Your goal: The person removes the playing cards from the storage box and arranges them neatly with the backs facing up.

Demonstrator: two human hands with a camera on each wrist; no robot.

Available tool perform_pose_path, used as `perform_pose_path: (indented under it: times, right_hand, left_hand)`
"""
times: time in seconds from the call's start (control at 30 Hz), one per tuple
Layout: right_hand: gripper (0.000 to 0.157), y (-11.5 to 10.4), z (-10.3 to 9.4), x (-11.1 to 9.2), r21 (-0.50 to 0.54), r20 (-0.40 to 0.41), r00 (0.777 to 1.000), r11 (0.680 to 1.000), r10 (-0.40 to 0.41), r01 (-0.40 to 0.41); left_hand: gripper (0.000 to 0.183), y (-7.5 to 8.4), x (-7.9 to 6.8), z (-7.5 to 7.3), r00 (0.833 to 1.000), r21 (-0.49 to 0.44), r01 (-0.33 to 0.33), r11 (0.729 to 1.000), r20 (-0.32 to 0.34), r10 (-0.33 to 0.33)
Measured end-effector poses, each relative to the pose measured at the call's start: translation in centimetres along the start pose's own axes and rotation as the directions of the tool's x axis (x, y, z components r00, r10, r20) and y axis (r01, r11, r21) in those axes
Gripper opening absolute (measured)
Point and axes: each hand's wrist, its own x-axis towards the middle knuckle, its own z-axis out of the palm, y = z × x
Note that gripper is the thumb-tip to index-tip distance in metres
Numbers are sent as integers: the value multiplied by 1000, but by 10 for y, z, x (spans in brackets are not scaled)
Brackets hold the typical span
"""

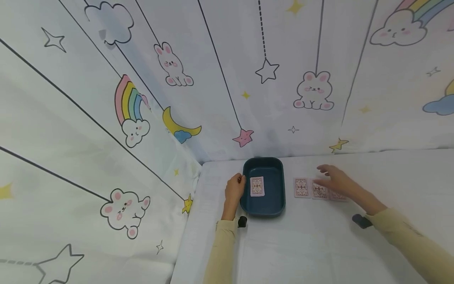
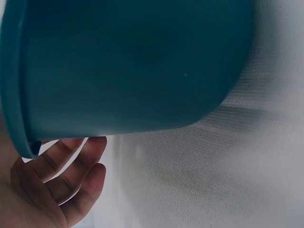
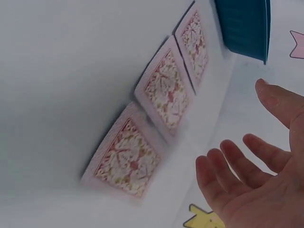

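Playing cards (image 1: 302, 187), three in a row with pink patterned backs up, lie on the desk (image 1: 301, 244) at three o'clock from the dark teal tray (image 1: 274, 189). From where I stand, the right hand (image 1: 336, 182) hangs above the row's three-o'clock end, fingers loosely parted and bent, holding nothing. The left hand (image 1: 234, 190) grips the tray's rim at nine o'clock. One more card (image 1: 257, 186) lies inside, toward the tray's nine-o'clock wall.

The left hand (image 1: 234, 191) curls its fingers; the right hand (image 1: 337, 182) hovers.
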Motion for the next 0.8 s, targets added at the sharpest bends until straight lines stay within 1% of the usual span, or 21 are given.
perform_pose_path:
  times: [0.17,0.4,0.6,0.8]
  right_hand:
    - [66,-13,4,7,-3,5,1000,1000,-17,17]
    - [63,-33,15,24,-30,-2,999,998,-51,51]
    - [64,-58,27,41,-40,-1,998,997,-69,69]
    - [63,-81,41,51,-41,7,993,992,-121,121]
  left_hand:
    - [26,0,0,0,1000,-5,-4,1000,3,4]
    - [26,-1,0,-2,1000,-3,-9,1000,0,9]
    - [25,-1,1,-2,1000,-2,-1,1000,3,1]
    - [25,1,0,-1,1000,-4,6,1000,11,-6]
